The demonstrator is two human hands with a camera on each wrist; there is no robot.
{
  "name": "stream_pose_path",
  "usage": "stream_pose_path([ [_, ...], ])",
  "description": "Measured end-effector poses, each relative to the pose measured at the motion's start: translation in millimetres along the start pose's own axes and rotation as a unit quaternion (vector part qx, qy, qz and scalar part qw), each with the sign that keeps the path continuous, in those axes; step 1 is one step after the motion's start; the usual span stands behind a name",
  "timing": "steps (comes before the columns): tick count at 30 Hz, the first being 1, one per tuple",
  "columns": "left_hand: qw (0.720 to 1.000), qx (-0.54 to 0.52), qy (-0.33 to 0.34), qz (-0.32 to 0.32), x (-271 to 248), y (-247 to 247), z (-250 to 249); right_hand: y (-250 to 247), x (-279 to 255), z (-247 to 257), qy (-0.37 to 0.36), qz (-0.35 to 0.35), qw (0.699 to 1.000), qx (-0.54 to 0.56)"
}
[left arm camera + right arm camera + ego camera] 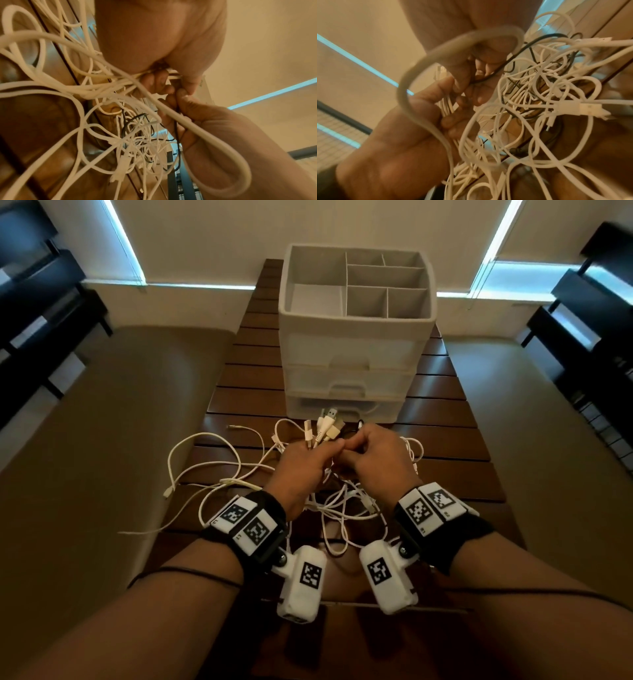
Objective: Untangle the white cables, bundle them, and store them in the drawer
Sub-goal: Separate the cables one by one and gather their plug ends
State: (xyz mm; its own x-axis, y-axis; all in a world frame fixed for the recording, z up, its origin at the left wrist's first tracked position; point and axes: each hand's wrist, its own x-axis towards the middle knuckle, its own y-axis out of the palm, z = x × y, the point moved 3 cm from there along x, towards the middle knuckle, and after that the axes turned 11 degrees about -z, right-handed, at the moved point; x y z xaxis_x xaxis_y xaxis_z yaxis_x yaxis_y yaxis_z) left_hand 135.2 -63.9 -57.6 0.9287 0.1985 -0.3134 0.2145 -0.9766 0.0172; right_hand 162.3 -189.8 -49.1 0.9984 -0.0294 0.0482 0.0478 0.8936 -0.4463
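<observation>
A tangle of white cables point(219, 463) sprawls over the wooden slat table point(445, 440). My left hand point(301, 460) grips a bunch of white cable ends, and their USB plugs point(325, 422) stick up past its fingers. My right hand point(373, 453) meets it fingertip to fingertip. In the left wrist view the left hand point(154, 33) clasps the white cables point(68, 88), while the right hand point(205, 128) pinches a thin black cable point(176, 135). In the right wrist view the black cable point(539, 39) runs into the right hand point(453, 27), with the left hand point(402, 135) below.
A white plastic drawer unit point(356, 337) stands just behind the hands, with three drawers facing me and a divided open tray on top. Its bottom drawer point(342, 405) is right behind the plugs. Cable loops hang over the table's left edge. Dark shelves flank both sides.
</observation>
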Motion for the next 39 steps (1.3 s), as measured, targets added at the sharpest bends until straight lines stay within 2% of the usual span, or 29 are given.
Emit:
stream_pose_path([
  [3, 0.999, -0.030, 0.013, -0.028, 3, -3, -3, -1, -2, 3, -0.015, 0.007, 1.000, -0.009],
  [5, 0.997, -0.048, 0.017, -0.054, 10, -10, -5, -4, -4, 1, -0.019, 0.035, 0.999, -0.018],
  [8, 0.992, -0.096, 0.020, -0.074, 21, -22, -12, -8, -7, -6, -0.056, 0.116, 0.988, -0.084],
  [11, 0.979, -0.177, 0.026, -0.098, 30, -36, -21, -13, -8, -22, -0.083, 0.197, 0.959, -0.187],
  [15, 0.959, -0.244, 0.037, -0.141, 42, -58, -31, -25, -3, -37, -0.073, 0.194, 0.951, -0.229],
  [19, 0.940, -0.301, 0.046, -0.155, 45, -73, -36, -31, 4, -41, -0.088, 0.197, 0.941, -0.259],
  [24, 0.927, -0.328, 0.087, -0.160, 46, -94, -51, -36, 7, -47, -0.081, 0.232, 0.911, -0.330],
  [26, 0.929, -0.302, 0.112, -0.182, 50, -107, -59, -38, 7, -53, -0.083, 0.223, 0.895, -0.376],
  [28, 0.936, -0.228, 0.136, -0.233, 54, -118, -66, -41, 9, -58, -0.102, 0.192, 0.886, -0.409],
  [30, 0.937, -0.092, 0.170, -0.291, 51, -123, -71, -41, 10, -55, -0.132, 0.160, 0.885, -0.417],
  [32, 0.929, 0.037, 0.215, -0.299, 42, -114, -75, -39, 10, -48, -0.170, 0.147, 0.881, -0.416],
  [35, 0.938, 0.103, 0.236, -0.230, 28, -83, -71, -35, 12, -37, -0.200, 0.149, 0.868, -0.430],
  [37, 0.950, 0.141, 0.239, -0.142, 19, -57, -60, -32, 13, -29, -0.212, 0.139, 0.863, -0.437],
  [39, 0.949, 0.230, 0.208, -0.054, 11, -30, -44, -28, 13, -20, -0.231, 0.114, 0.870, -0.420],
])
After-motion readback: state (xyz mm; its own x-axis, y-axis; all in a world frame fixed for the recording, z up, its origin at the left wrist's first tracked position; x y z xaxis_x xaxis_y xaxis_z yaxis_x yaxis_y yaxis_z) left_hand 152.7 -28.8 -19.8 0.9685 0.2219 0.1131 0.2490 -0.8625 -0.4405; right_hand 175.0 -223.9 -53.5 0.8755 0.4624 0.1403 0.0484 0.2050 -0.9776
